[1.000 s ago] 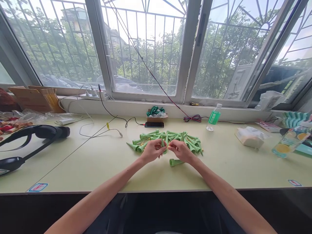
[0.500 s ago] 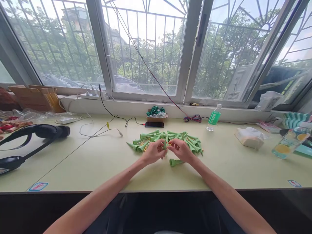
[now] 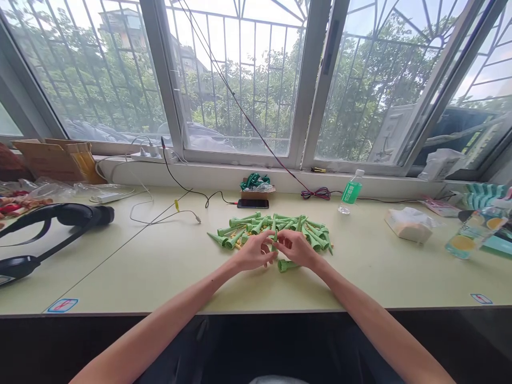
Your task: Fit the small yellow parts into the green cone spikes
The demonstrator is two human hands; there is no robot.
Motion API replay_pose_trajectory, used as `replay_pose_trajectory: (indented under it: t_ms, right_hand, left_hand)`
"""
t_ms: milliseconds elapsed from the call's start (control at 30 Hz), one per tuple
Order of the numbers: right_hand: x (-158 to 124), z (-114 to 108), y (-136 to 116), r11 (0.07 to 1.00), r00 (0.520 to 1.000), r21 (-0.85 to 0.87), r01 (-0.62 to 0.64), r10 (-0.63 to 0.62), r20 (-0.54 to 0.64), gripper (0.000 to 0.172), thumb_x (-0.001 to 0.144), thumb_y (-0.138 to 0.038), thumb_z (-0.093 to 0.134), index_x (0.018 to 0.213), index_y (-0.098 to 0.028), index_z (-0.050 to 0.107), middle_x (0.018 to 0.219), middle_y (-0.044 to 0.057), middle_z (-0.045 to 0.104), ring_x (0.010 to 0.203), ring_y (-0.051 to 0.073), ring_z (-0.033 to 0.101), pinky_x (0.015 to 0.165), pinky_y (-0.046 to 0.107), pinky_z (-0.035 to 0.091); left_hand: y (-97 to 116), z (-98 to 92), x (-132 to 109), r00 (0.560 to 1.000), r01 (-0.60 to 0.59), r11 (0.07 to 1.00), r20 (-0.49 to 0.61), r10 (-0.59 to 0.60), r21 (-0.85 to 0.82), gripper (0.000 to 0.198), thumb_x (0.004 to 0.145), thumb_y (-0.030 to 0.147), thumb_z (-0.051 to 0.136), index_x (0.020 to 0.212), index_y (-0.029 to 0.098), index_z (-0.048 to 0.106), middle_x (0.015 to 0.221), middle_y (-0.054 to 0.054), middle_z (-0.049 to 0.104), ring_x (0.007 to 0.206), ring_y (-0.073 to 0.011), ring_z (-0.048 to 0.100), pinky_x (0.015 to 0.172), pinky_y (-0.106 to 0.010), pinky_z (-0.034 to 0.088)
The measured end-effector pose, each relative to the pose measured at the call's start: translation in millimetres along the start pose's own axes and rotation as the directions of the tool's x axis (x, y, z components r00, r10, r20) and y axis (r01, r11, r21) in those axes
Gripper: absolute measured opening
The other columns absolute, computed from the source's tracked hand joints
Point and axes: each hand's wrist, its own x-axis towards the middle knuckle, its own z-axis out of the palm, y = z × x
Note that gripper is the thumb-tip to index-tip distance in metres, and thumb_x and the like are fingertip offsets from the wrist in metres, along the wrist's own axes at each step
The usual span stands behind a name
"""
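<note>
Between my two hands a slim green plastic cone (image 3: 274, 245) stands roughly upright, its tip pointing up. My left hand (image 3: 254, 252) pinches it from the left, fingers curled. From the other side the fingertips of my right hand (image 3: 299, 247) close on it too. Behind my hands lies a heap of similar green cones (image 3: 240, 234), with thin yellowish pieces showing among them. Nearer the table's front edge, another green cone (image 3: 285, 265) lies on its side, wide end to the left and partly hidden by my right hand.
A dark phone (image 3: 253, 204) and a small box (image 3: 256, 196) of green material sit behind the heap. To the right stand a bottle (image 3: 350, 194) and a tissue pack (image 3: 410, 225). A black headset (image 3: 72, 216) and loose cables (image 3: 176, 213) occupy the left.
My left hand has shifted slightly right, closer to my right hand. The held cone has moved a little to the right with it. The heap looks unchanged.
</note>
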Motion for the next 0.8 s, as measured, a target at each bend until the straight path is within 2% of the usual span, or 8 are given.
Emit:
replay_pose_trajectory:
  t_ms: [67,133,200,267,367,500,667,800]
  right_hand:
    - [0.6,-2.1,-0.2,1.0,1.0,-0.026,-0.008,0.008,-0.024,0.014,0.088,-0.029,0.055,0.08,-0.018,0.057,0.063,-0.002,0.054,0.053,0.01,0.046,0.053,0.022,0.038]
    - [1.5,-5.5,0.7,0.997,0.994,-0.064,-0.041,0.034,-0.101,0.017,0.086,-0.029,0.056,0.074,-0.018,0.054,0.061,-0.002,0.052,0.052,0.01,0.044,0.053,0.023,0.037]
    - [2.5,-9.0,2.7,0.992,0.978,-0.077,-0.097,0.08,-0.194,0.018,0.086,-0.029,0.055,0.072,-0.018,0.052,0.059,-0.003,0.05,0.051,0.01,0.043,0.052,0.023,0.035]
    - [3.3,-11.2,5.1,0.987,0.965,-0.093,-0.128,0.102,-0.243,0.018,0.086,-0.029,0.055,0.072,-0.018,0.051,0.059,-0.003,0.05,0.051,0.011,0.043,0.052,0.023,0.035]
    - [4.1,-10.9,7.9,0.985,0.967,-0.108,-0.137,0.109,-0.232,0.017,0.086,-0.028,0.055,0.072,-0.018,0.052,0.059,-0.003,0.051,0.052,0.011,0.044,0.054,0.023,0.036]
    - [4.0,-8.0,8.7,0.986,0.975,-0.099,-0.133,0.112,-0.193,0.014,0.086,-0.028,0.054,0.077,-0.018,0.056,0.06,-0.002,0.053,0.052,0.011,0.044,0.055,0.023,0.037]
    - [2.7,-5.1,8.7,0.991,0.976,-0.075,-0.111,0.095,-0.195,0.015,0.086,-0.029,0.055,0.077,-0.017,0.058,0.06,-0.002,0.052,0.052,0.011,0.043,0.054,0.024,0.036]
    - [2.3,-2.6,9.0,0.995,0.981,-0.045,-0.092,0.083,-0.173,0.013,0.087,-0.03,0.056,0.082,-0.018,0.059,0.06,-0.002,0.052,0.052,0.011,0.043,0.053,0.023,0.036]
  left_hand:
    - [1.7,-3.0,0.5,1.0,0.02,0.999,-0.018,-0.019,0.045,0.048,0.081,0.03,0.06,0.126,0.021,0.046,0.099,-0.007,0.069,0.056,-0.0139,0.065,0.043,-0.022,0.049]
    - [2.1,-7.2,1.8,0.992,0.011,0.99,-0.122,0.007,0.14,0.043,0.079,0.027,0.062,0.12,0.02,0.051,0.11,-0.007,0.067,0.054,-0.0104,0.062,0.05,-0.024,0.051]
    - [0.4,-11.5,3.4,0.966,0.036,0.961,-0.257,0.038,0.275,0.033,0.079,0.025,0.062,0.111,0.019,0.057,0.108,-0.005,0.067,0.053,-0.0093,0.058,0.056,-0.026,0.051]
    - [-2.8,-14.5,4.4,0.945,0.079,0.919,-0.324,0.056,0.387,0.023,0.078,0.022,0.062,0.1,0.018,0.062,0.105,-0.005,0.067,0.057,-0.0109,0.058,0.061,-0.028,0.051]
    - [-7.3,-15.4,4.6,0.942,0.13,0.848,-0.332,0.056,0.513,0.019,0.077,0.018,0.061,0.096,0.018,0.064,0.103,-0.006,0.067,0.069,-0.0161,0.063,0.068,-0.029,0.049]
    - [-8.2,-13.7,3.5,0.952,0.202,0.758,-0.306,-0.003,0.621,0.021,0.075,0.013,0.058,0.094,0.019,0.065,0.097,-0.005,0.067,0.085,-0.022,0.064,0.069,-0.029,0.047]
    - [-7.9,-14.4,2.1,0.954,0.265,0.675,-0.291,-0.077,0.689,0.033,0.071,0.006,0.05,0.098,0.02,0.064,0.1,-0.006,0.066,0.085,-0.022,0.064,0.065,-0.028,0.044]
    - [-9.8,-15.7,1.8,0.956,0.272,0.646,-0.274,-0.101,0.713,0.039,0.07,0.003,0.047,0.101,0.02,0.063,0.102,-0.008,0.065,0.085,-0.0225,0.063,0.063,-0.027,0.042]
